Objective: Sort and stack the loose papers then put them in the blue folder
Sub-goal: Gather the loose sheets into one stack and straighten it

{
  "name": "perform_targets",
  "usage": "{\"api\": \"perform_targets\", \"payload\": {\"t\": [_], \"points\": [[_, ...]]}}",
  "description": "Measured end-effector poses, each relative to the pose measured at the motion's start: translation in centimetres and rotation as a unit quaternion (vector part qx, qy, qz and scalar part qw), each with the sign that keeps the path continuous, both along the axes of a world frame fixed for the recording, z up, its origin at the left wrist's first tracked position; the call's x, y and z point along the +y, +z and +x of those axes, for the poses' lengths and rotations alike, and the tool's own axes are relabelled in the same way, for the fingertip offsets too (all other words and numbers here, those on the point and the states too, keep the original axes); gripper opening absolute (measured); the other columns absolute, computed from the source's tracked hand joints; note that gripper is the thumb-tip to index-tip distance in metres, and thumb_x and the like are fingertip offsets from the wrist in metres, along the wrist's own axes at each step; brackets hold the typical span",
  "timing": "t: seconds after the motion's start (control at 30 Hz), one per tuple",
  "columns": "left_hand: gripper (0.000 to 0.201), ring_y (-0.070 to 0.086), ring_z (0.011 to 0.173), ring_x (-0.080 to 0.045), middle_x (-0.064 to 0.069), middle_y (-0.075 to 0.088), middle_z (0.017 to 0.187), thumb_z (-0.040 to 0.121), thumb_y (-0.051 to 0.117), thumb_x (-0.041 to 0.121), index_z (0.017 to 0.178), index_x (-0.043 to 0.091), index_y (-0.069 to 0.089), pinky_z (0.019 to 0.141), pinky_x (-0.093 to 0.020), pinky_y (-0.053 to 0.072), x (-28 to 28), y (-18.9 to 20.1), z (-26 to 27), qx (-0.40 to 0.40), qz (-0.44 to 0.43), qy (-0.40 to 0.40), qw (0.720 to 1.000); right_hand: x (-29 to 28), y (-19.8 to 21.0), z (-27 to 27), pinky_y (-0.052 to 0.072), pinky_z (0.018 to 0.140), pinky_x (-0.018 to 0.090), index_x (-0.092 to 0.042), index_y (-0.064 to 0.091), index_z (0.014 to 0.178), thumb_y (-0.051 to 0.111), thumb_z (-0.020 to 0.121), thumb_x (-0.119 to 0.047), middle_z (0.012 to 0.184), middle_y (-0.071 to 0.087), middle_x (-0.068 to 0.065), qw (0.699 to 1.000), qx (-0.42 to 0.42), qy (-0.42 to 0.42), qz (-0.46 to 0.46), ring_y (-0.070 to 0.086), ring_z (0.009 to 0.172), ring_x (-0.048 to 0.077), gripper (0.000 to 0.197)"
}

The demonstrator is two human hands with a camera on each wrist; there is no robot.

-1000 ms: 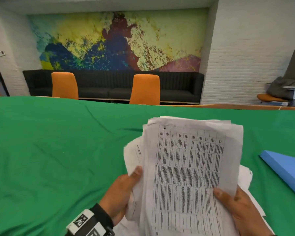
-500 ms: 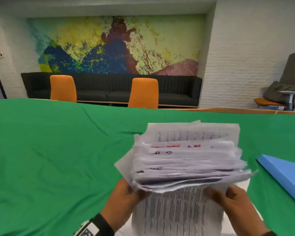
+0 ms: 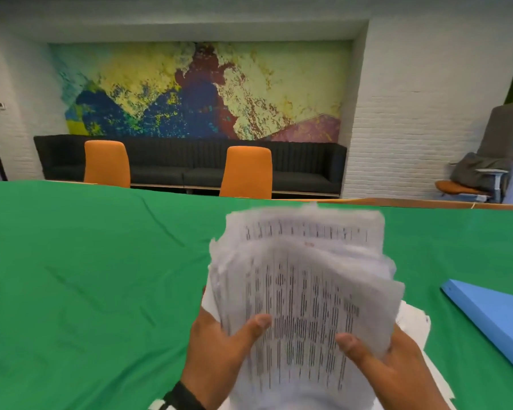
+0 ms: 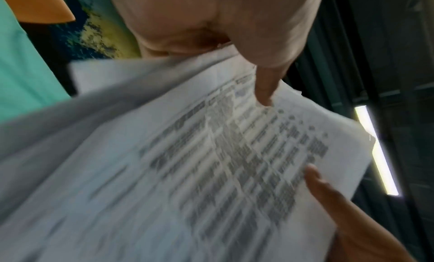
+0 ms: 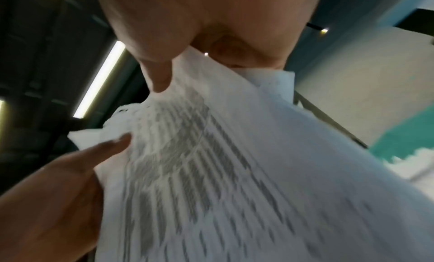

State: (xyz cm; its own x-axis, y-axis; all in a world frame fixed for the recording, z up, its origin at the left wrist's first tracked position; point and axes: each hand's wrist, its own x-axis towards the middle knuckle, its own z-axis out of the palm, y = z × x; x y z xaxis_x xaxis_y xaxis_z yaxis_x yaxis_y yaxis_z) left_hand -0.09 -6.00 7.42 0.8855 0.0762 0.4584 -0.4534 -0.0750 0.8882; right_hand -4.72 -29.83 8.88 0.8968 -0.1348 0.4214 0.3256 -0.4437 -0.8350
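Head view: stack of papers (image 3: 302, 279) held upright above the green tablecloth (image 3: 86, 276), printed table on the near sheet, print smeared by blur, sheet edges ragged and uneven at the top. Left hand (image 3: 219, 347) gripping the stack's lower left edge, thumb laid across the front sheet, other fingers hidden behind the paper. Right hand (image 3: 388, 368) gripping the lower right edge, thumb likewise pressed on the front sheet. Blue folder (image 3: 498, 318) flat on the cloth to the right of the stack, well apart from it. More loose sheets (image 3: 415, 327) lying on the cloth just below and right of the stack. 2 orange chairs (image 3: 248, 171) and a dark sofa (image 3: 305, 170) beyond the stack, under a painted mural (image 3: 202, 90).

Left wrist view: stack (image 4: 211, 164) filling the frame, blurred. Left hand (image 4: 223, 24) at the top, thumb down on the printed face, pinching the edge. Thumb of the right hand (image 4: 333, 195) on the stack's far edge.

Right wrist view: stack (image 5: 234, 173) again blurred. Right hand (image 5: 206, 21) clamped on its edge, thumb on the print. Left hand (image 5: 61, 188) at the opposite edge, thumb tip on the paper.
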Motion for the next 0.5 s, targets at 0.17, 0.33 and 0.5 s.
{"api": "perform_targets", "payload": {"t": [0.17,0.33,0.5], "points": [[0.102,0.069,0.11,-0.013,0.006,0.063,0.129,0.047,0.085,0.074,0.136,0.048,0.043,0.087,-0.031,0.06,1.2,1.1,-0.1,-0.065,-0.052,-0.039,0.996,-1.4,-0.8,0.5,0.06,0.066,0.021,-0.031,0.068,0.112,0.091,0.037,-0.067,0.098,0.08,-0.005,0.986,0.052,0.078,0.136,0.075,0.088,0.014,0.086],[0.099,0.066,0.112,-0.017,0.012,0.053,0.126,0.05,0.079,0.079,0.137,0.062,0.034,0.081,-0.031,0.062,0.6,5.3,0.3,-0.127,-0.021,-0.055,0.99,-1.5,-0.2,1.2,0.061,0.066,0.031,-0.011,0.07,0.109,0.096,0.017,-0.059,0.094,0.079,0.012,0.978,0.027,0.084,0.187,0.076,0.085,0.026,0.107],[0.073,0.067,0.112,-0.021,0.007,0.066,0.123,0.066,0.061,0.087,0.128,0.047,0.059,0.089,-0.047,0.06,0.7,8.0,1.1,-0.161,0.081,-0.104,0.978,-3.0,-0.5,2.0,0.062,0.066,0.031,-0.011,0.078,0.096,0.082,0.06,-0.004,0.093,0.079,0.018,0.966,0.011,0.087,0.244,0.076,0.083,0.03,0.036]]}}
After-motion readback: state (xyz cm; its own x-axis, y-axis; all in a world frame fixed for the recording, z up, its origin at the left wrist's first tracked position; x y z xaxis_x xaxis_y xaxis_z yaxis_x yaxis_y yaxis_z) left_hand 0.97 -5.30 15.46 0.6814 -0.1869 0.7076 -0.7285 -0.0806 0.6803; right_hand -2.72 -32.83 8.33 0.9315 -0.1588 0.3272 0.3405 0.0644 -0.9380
